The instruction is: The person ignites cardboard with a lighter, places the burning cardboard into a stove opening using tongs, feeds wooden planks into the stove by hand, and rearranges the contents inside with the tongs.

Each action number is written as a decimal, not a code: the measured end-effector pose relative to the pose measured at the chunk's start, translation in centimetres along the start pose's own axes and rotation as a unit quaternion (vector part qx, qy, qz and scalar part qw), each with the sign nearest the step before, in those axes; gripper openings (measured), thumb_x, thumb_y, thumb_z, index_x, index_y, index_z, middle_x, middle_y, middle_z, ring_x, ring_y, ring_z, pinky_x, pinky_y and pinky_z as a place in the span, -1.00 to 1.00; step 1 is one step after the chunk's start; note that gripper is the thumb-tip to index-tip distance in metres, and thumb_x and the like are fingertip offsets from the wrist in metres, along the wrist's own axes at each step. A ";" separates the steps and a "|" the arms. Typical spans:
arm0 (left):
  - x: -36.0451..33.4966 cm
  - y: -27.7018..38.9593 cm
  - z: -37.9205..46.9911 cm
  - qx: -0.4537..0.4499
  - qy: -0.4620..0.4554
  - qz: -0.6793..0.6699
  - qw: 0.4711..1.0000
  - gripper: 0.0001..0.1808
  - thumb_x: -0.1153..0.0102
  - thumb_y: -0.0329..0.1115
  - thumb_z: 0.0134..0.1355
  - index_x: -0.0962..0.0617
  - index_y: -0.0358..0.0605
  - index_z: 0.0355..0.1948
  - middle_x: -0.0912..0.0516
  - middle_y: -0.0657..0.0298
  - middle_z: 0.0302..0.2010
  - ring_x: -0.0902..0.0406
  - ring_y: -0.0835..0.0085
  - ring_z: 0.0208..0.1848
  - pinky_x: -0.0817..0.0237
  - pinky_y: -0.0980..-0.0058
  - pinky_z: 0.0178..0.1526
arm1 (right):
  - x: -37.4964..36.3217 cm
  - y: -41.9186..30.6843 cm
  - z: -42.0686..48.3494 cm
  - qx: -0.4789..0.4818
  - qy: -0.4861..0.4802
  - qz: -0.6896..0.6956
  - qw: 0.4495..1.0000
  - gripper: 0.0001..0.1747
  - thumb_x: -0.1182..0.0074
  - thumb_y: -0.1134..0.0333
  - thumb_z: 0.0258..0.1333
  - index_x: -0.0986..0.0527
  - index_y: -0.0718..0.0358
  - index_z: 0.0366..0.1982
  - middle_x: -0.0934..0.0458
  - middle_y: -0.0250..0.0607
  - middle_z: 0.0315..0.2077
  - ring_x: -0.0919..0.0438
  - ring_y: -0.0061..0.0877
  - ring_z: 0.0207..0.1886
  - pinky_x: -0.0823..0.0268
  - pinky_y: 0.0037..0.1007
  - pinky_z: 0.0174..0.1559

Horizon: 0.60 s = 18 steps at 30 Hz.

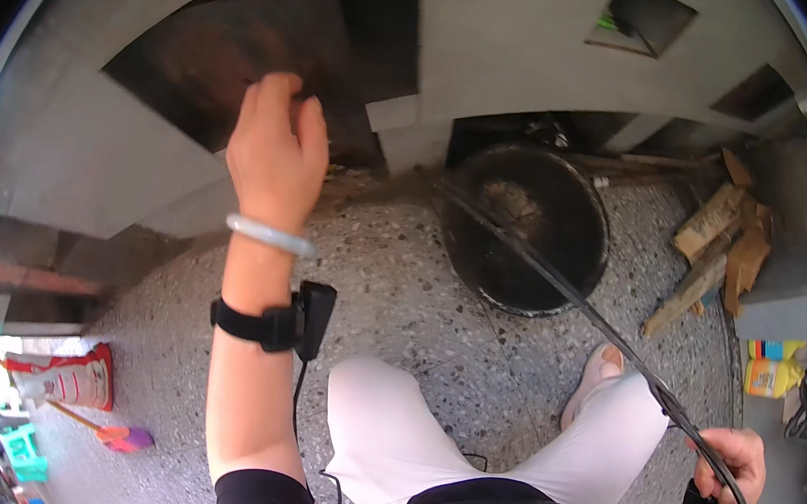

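My left hand (276,149) reaches up to a dark rusty metal plate (248,44) set against the grey wall of a stove-like structure; its fingers are slightly curled, and whether they grip the plate's small handle is hidden. My right hand (732,466), at the lower right, holds the end of long dark metal fire tongs or a rod (579,296). The far end of this tool extends over a round black basin (562,249) on the floor, which has greyish ash-like residue inside. Beside the plate is a black opening (383,15).
Broken wood pieces (708,229) lie right of the basin. Yellow bottles (770,376) stand at the right edge. At the lower left are a red and white sack (59,376), a broom (124,438) and a green plastic stool (25,451). The floor is speckled terrazzo.
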State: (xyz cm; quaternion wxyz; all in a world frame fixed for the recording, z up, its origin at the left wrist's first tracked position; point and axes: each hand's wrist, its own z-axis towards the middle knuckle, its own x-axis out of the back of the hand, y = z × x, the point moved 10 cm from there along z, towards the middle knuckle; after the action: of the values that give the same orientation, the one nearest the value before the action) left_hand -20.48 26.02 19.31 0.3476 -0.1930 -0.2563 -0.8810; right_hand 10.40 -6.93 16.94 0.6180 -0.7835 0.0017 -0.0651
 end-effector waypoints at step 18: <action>-7.5 -4.8 -7.3 0.035 -0.211 0.030 0.976 -0.45 0.04 -0.36 0.14 -0.19 -0.31 0.15 -0.23 -0.06 0.15 -0.16 0.18 0.21 0.05 0.36 0.21 | 17.3 14.7 -3.7 -0.142 0.377 0.015 0.915 -0.61 0.04 0.12 0.01 -0.41 0.36 -0.35 -0.33 -0.38 -0.76 -0.21 -0.71 -0.79 -0.02 -0.64 -0.74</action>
State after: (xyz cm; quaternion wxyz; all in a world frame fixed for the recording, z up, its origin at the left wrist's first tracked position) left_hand -19.97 28.60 8.16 0.3189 -0.3694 -0.3489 -0.8001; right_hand 28.32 -15.39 5.28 0.4550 -0.7798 0.2561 -0.3453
